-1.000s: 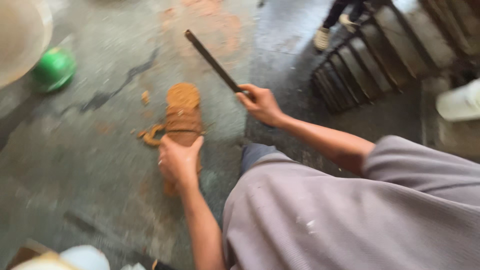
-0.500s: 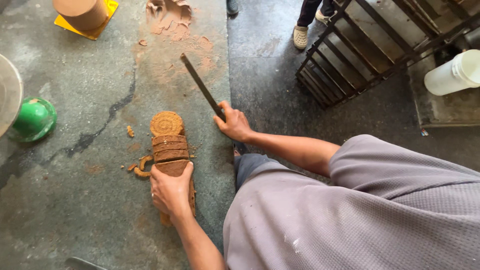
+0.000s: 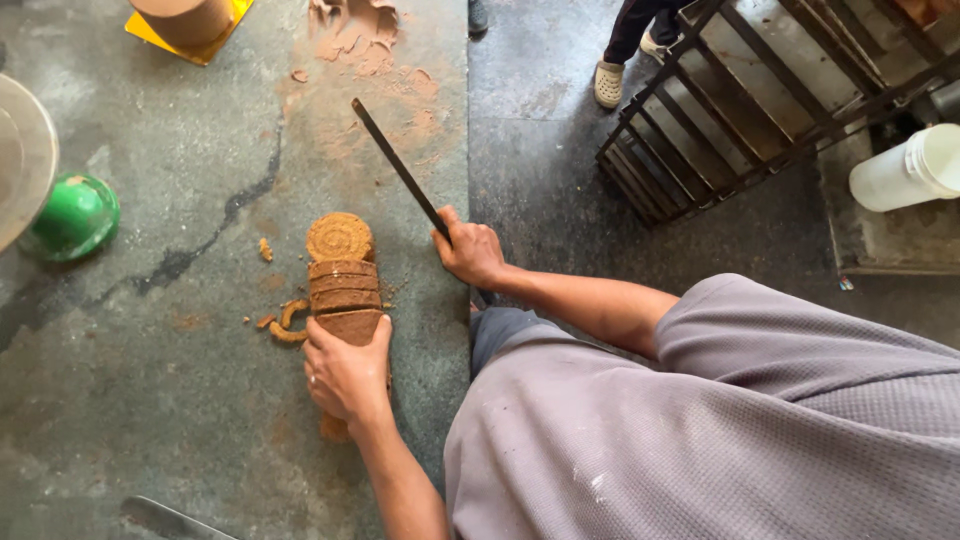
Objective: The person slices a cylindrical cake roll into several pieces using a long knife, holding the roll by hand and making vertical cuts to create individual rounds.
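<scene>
A brown clay roll (image 3: 345, 300) lies on the grey stone slab (image 3: 180, 330), cut into several slices; one round slice (image 3: 339, 238) lies flat at its far end. My left hand (image 3: 347, 374) grips the roll's near, uncut end. My right hand (image 3: 470, 252) holds a long dark flat blade (image 3: 397, 167) by its lower end, raised and angled up-left, to the right of the roll and apart from it. Small clay scraps (image 3: 287, 322) lie left of the roll.
A green round object (image 3: 75, 216) and a pale bowl rim (image 3: 22, 155) sit at far left. A clay cylinder on a yellow tile (image 3: 190, 22) stands top left. A dark metal rack (image 3: 760, 90), a white bucket (image 3: 908, 168) and another person's feet (image 3: 612, 80) are at right.
The camera has steadied and shifted, so the scene sits lower in frame. The blade stays raised to the right of the roll; my left hand keeps its grip on the roll.
</scene>
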